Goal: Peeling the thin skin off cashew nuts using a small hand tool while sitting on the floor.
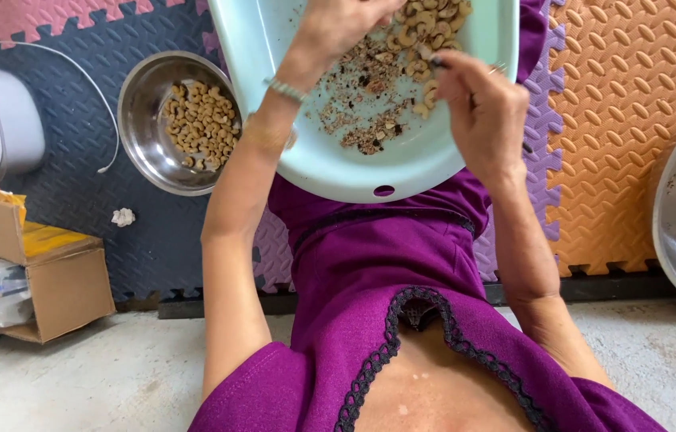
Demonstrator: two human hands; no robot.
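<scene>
i'm in the middle of sorting cashews [426,32] in the pale blue tray [434,152] resting on my lap, with dark husk bits and crumbs [366,120] spread over its middle and the whole nuts heaped at the far edge. my right hand [482,104] comes in from the right, wrist bent, its fingers [442,60] pinched shut on what looks like one small nut or a thin tool, i can't tell which. my left hand [346,24] reaches further up into the heap, forearm stretched straight from the elbow, a bracelet [286,90] at the wrist; its fingertips run out of the top of the view, so i can't tell whether they're clenched or loose. cleaned nuts sit in the steel bowl [146,120] on the dark foam mat to my left, just beside the tray. i judge the next move needs the picked piece carried clear of the crumbs to that bowl without tipping the tray.
</scene>
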